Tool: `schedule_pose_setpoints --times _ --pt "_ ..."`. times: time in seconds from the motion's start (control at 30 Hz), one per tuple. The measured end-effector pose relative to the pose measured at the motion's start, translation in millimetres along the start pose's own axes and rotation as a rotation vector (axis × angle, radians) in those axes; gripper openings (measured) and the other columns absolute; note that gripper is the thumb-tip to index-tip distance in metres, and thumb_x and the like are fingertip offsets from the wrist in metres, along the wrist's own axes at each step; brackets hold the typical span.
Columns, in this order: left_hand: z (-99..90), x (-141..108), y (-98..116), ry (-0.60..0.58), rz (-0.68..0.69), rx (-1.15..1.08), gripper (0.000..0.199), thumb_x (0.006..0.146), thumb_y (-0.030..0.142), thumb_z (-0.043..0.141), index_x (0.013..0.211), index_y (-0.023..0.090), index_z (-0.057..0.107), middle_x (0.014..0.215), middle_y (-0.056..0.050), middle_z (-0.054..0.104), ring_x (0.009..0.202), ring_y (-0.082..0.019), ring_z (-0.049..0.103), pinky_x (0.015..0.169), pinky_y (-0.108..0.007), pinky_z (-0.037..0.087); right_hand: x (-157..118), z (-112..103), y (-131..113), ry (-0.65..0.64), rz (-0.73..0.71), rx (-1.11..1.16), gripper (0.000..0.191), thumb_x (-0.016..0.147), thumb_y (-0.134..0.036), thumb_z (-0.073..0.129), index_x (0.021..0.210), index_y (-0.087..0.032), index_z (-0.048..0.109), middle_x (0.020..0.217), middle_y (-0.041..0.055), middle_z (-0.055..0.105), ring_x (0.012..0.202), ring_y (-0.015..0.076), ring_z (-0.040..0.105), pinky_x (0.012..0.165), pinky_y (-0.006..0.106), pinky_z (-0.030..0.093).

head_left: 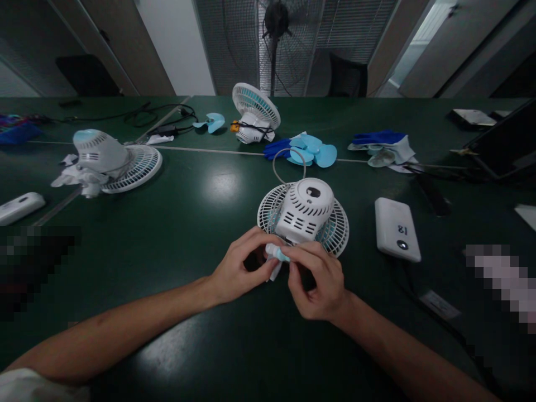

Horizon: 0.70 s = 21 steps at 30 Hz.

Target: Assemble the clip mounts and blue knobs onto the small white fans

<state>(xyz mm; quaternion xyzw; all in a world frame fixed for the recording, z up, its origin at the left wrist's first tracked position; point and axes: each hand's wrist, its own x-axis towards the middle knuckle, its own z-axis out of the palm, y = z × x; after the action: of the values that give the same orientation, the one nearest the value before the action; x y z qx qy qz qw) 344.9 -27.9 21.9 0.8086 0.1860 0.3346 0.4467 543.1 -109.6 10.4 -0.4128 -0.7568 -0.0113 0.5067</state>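
Note:
A small white and light-blue plastic piece [277,252] is held between my two hands, just in front of a fan. My left hand [245,262] is closed around its white end. At the light-blue end, the fingertips of my right hand [316,276] pinch it. The white fan [310,204] lies grille-down on the table, its vented motor housing facing up. Both hands are close to the near side of this housing, and they hide part of the grille edge. A small white tab [274,272] hangs below the fingers of my left hand.
Another fan [113,162] lies at the left, and one more [255,111] stands at the back. Light-blue blades [314,151] rest on blue gloves behind the near fan. More gloves [383,148], a white box-like device [397,229] and a dark screen [506,139] are to the right.

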Motion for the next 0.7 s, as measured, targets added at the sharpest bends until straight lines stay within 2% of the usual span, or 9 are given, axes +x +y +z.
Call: schedule_pose_setpoints --times 0.1,0.23,0.37,0.57,0.7 --pt "0.3 0.2 -0.6 0.003 0.006 0.017 0.028 0.096 0.019 0.066 0.124 0.020 0.064 0.107 -0.006 0.063 0.093 -0.018 0.061 0.080 -0.031 0.051 -1.8 0.9 2.0 -0.012 -0.026 -0.011 0.055 0.085 0.002 0.056 0.137 -0.015 0.059 0.118 0.0110 0.068 0.103 0.0216 0.070 0.079 0.033 0.064" --pt "0.7 -0.6 -1.5 0.004 0.008 0.032 0.029 0.096 0.020 0.066 0.125 0.021 0.064 0.106 -0.007 0.063 0.093 -0.018 0.060 0.079 -0.031 0.051 -0.5 1.9 4.2 -0.024 -0.023 -0.018 0.052 0.088 0.002 0.056 0.136 -0.019 0.060 0.117 0.0088 0.068 0.103 0.0195 0.070 0.082 0.032 0.065" --pt "0.3 -0.9 -1.5 0.003 -0.004 0.027 0.026 0.096 0.022 0.066 0.123 0.020 0.065 0.103 -0.007 0.062 0.089 -0.017 0.059 0.075 -0.030 0.051 3.8 2.2 2.1 0.020 0.015 -0.063 0.047 0.089 -0.002 0.061 0.133 -0.019 0.062 0.109 0.0075 0.069 0.096 0.0186 0.071 0.077 0.031 0.065" --pt "-0.4 -1.3 -1.8 0.009 -0.005 0.020 0.029 0.096 0.023 0.066 0.125 0.020 0.064 0.102 -0.006 0.061 0.087 -0.017 0.058 0.073 -0.030 0.051 3.0 5.4 1.2 0.004 0.044 -0.137 0.037 0.095 -0.008 0.064 0.130 -0.020 0.062 0.093 0.0016 0.076 0.071 0.0132 0.072 0.060 0.025 0.060" --pt "0.0 -0.7 -0.6 0.003 0.002 0.009 0.028 0.096 0.022 0.065 0.124 0.020 0.064 0.103 -0.006 0.062 0.087 -0.017 0.058 0.073 -0.029 0.051 -0.5 3.2 1.0 -0.006 0.027 -0.090 0.044 0.093 -0.006 0.062 0.135 -0.015 0.059 0.096 0.0045 0.076 0.073 0.0149 0.072 0.062 0.027 0.061"
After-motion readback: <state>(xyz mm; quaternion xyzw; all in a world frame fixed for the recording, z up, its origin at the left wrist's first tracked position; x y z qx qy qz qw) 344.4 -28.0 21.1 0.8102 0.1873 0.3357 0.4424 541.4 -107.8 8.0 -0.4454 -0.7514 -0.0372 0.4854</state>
